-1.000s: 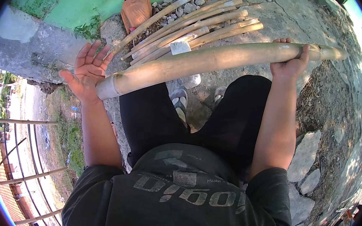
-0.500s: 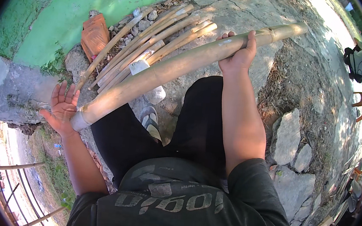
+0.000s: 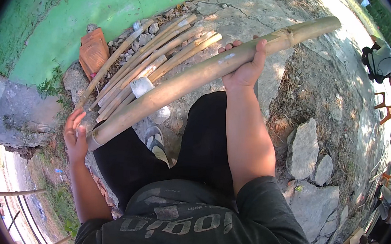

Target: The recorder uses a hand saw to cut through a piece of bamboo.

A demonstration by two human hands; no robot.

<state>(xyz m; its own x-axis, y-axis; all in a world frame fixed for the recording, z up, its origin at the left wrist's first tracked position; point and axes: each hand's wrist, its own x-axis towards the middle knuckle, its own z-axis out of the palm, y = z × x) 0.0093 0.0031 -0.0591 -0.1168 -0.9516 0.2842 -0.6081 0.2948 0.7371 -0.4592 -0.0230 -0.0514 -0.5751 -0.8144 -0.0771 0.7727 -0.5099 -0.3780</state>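
A thick bamboo pole [image 3: 180,87] slants across in front of me, its lower end at the left and its far end at the upper right. My right hand [image 3: 243,73] is closed around it from below, past its middle, with the thumb on the near side. Beside the lower end is my left hand [image 3: 76,139], fingers stretched out and thumb raised. Whether it touches the pole's end, I cannot tell. Beyond the pole several thinner bamboo pieces [image 3: 137,62] lie side by side on the ground. A whitish block [image 3: 141,86] rests among them, partly behind the pole.
A green wall [image 3: 83,12] runs along the upper left, with stacked orange tiles [image 3: 94,52] at its foot. Small rubble [image 3: 144,38] lies near the bamboo pieces. Flat stone slabs [image 3: 305,149] are to my right. Farther right stands a brown chair [image 3: 387,112].
The pole has shifted: its lower end moved right and down, its far end slightly up. My left hand turned from a spread palm to sideways. My right hand keeps its hold.
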